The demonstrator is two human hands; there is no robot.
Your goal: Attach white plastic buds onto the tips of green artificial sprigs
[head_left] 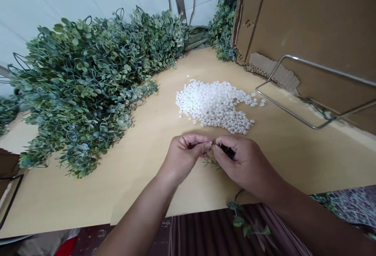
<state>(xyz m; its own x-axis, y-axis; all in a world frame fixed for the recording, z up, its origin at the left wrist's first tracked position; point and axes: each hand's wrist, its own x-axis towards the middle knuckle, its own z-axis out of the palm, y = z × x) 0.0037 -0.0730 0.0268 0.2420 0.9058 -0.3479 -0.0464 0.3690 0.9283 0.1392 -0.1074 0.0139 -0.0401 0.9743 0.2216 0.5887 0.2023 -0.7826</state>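
Note:
My left hand (188, 152) and my right hand (241, 160) meet fingertip to fingertip over the table, just in front of a pile of small white plastic pieces (211, 103). Between the left thumb and forefinger shows a tiny pale piece, which looks like one from the pile. The right hand pinches the stem of an artificial leaf sprig (246, 229); its leaves hang past the table's front edge, below the wrist. Thin green tips (210, 163) stick out under the fingers. How the stem and the pale piece meet is hidden by the fingertips.
A large heap of artificial green foliage (88, 80) covers the table's left side. More foliage (225, 17) hangs at the back, beside a big cardboard box (317, 25). A bent metal wire frame (293, 109) leans at the right. The tan tabletop (141, 170) ends near my lap.

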